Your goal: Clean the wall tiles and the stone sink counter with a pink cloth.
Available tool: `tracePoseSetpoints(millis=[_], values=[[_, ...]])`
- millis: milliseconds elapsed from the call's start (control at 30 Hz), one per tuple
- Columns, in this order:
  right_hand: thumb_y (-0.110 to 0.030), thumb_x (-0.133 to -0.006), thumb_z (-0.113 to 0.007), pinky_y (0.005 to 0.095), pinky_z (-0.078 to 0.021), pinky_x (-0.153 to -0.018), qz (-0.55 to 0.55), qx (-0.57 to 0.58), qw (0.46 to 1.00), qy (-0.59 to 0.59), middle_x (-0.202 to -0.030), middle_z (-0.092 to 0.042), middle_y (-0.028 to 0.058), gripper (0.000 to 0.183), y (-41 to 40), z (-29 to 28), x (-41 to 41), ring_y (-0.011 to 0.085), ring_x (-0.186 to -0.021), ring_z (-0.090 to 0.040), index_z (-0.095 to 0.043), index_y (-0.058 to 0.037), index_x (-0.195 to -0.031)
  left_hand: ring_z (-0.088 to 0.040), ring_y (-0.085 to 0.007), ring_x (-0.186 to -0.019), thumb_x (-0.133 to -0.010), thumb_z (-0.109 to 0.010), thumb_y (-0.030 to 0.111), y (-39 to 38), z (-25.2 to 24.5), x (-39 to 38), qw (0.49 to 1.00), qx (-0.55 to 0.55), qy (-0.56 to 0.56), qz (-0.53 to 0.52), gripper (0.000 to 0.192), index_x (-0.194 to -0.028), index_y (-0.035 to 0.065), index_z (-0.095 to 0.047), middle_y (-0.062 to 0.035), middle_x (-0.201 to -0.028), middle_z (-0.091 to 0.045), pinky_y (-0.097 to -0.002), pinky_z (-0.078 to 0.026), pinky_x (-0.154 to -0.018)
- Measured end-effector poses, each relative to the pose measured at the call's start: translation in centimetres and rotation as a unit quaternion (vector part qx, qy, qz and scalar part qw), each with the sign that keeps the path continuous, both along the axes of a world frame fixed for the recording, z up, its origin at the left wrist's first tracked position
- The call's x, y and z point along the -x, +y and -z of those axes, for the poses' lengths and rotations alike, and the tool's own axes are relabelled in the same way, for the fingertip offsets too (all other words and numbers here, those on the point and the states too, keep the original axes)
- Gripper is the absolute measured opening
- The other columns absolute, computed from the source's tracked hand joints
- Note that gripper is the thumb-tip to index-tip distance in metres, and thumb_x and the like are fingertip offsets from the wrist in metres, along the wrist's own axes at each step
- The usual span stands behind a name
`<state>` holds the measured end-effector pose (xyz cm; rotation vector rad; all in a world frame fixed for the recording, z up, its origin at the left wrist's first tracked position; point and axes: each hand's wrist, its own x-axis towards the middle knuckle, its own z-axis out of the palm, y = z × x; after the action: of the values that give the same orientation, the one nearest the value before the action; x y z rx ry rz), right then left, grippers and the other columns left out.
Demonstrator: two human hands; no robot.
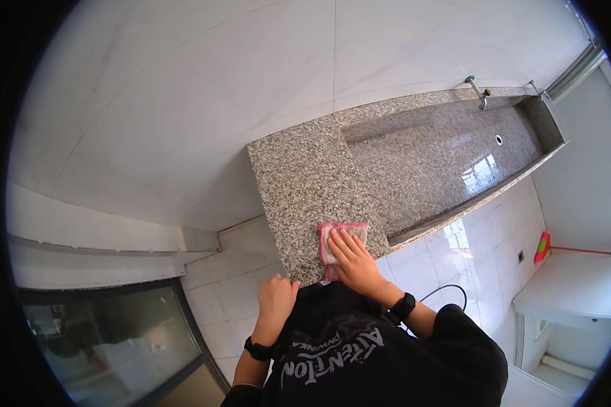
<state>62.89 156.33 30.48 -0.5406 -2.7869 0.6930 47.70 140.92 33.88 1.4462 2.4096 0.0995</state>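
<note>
Spread flat on a cloth with pink edging (357,234), my right hand (354,262) presses it against the speckled granite counter (310,188). The cloth lies near the counter's front right corner, and part of it folds down towards the front edge. My left hand (276,300) is by the front left corner, its fingers curled and its thumb close to the stone edge. No object shows in it. Dark bands circle both wrists.
A long granite trough sink (402,173) with a drain hole (498,139) adjoins the counter on the right. A metal tap (476,92) juts from the tiled wall. A glazed dark frame (112,341) stands lower left. A red-and-green broom (542,247) lies far right.
</note>
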Motion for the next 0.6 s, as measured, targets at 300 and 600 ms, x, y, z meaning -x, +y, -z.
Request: tracePoseSetpoints(millis=[300,600], values=[[-0.034,-0.082,-0.051,0.0444,-0.0201,-0.104,0.016,-0.027,0.999,-0.009,-0.142,-0.024,0.0140,0.065,3.4,1.3,4.5,0.0312,-0.132,-0.020,-0.028,-0.0045,-0.135,-0.059,-0.0297,-0.071,-0.079,-0.059,0.031,2.3,-1.9,-0.1,0.999,0.001,-0.024,-0.042,0.029,-0.087,0.0029,-0.065,-0.0132,-0.078,-0.059,-0.0400,-0.046,-0.060],[-0.043,-0.082,-0.046,0.0429,-0.0142,-0.106,0.030,-0.048,0.998,0.037,-0.144,-0.017,0.0117,0.069,10.4,4.4,16.3,0.0294,-0.133,-0.015,-0.024,-0.0071,-0.137,-0.047,-0.0338,-0.098,-0.077,-0.061,0.021,2.2,-0.3,-0.8,0.990,-0.138,-0.039,-0.018,0.030,-0.092,-0.0052,-0.059,-0.0166,-0.106,-0.048,-0.0386,-0.043,-0.080]])
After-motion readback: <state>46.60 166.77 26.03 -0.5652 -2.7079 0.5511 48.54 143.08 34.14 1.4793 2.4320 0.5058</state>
